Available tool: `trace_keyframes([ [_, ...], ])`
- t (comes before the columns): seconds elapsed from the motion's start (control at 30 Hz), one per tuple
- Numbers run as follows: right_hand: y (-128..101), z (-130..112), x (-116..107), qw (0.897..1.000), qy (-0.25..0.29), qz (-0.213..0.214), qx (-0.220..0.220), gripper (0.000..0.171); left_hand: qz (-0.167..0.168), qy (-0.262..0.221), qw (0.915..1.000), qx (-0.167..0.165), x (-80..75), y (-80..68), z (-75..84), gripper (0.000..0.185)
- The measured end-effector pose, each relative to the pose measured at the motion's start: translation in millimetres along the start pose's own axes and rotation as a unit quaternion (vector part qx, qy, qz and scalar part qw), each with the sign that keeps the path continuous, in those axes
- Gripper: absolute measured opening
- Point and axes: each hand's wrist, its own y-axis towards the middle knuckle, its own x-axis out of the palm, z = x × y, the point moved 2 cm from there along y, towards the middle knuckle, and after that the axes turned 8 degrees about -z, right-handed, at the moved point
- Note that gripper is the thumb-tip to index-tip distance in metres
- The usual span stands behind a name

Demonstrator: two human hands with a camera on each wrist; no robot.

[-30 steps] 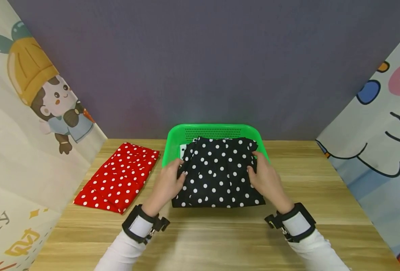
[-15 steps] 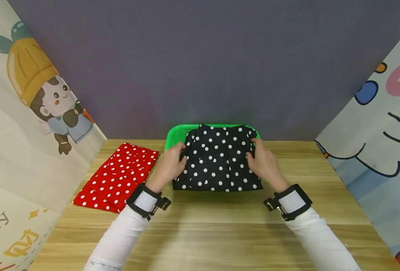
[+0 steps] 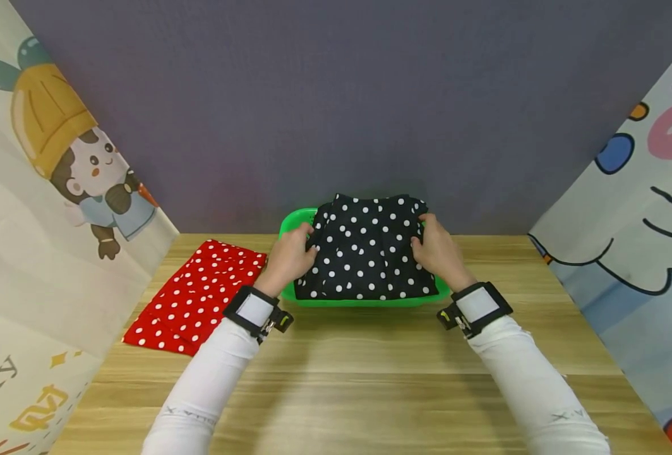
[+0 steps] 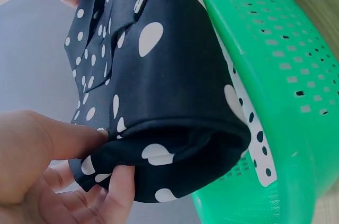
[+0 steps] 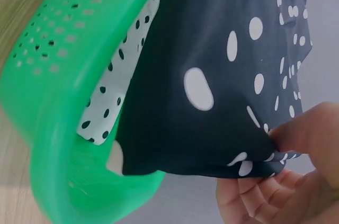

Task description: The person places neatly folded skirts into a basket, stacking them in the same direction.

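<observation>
Black dotted cloth (image 3: 367, 256) over green basket (image 3: 364, 301); left hand (image 3: 288, 256), right hand (image 3: 435, 251) pinch opposite edges.

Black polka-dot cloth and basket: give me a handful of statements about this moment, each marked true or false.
1. Both hands grip the black polka-dot cloth: left hand, right hand. True.
2. The cloth is over the green basket. True.
3. The red polka-dot cloth lies inside the basket. False; it lies on the wooden table, left of the basket.
4. The basket holds nothing else. False; the wrist views show a white cloth with black dots under the black one.
</observation>
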Motion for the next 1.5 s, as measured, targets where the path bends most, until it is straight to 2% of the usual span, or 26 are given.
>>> trace_keyframes([
  [0.27,15.8,2.7,1.9,1.0,-0.014,-0.01,0.02,0.048,-0.016,0.01,0.9996,-0.02,1.8,17.2,-1.7,0.036],
  [0.43,23.8,5.7,4.7,0.999,-0.012,-0.039,0.035,0.049,-0.035,0.021,0.9987,-0.031,6.8,28.7,-3.4,0.038],
  [0.67,35.8,8.5,9.1,0.993,-0.027,-0.089,0.072,0.048,-0.073,0.022,0.995,-0.065,12.3,43.0,-3.6,0.037],
  [0.83,40.9,8.8,12.6,0.986,-0.033,-0.126,0.101,0.048,-0.083,0.035,0.9926,-0.081,18.4,51.4,-7.4,0.038],
  [1.1,47.5,10.5,18.4,0.98,-0.047,-0.163,0.109,0.047,-0.096,0.032,0.9889,-0.108,28.5,62.5,-13.8,0.033],
  [1.3,53.0,10.5,22.3,0.971,-0.058,-0.193,0.127,0.06,-0.108,0.036,0.9865,-0.118,36.3,68.3,-19.4,0.029],
  [1.5,56.8,8.5,27.6,0.963,-0.062,-0.222,0.141,0.071,-0.138,0.038,0.9797,-0.14,41.5,70.4,-19.7,0.027],
])
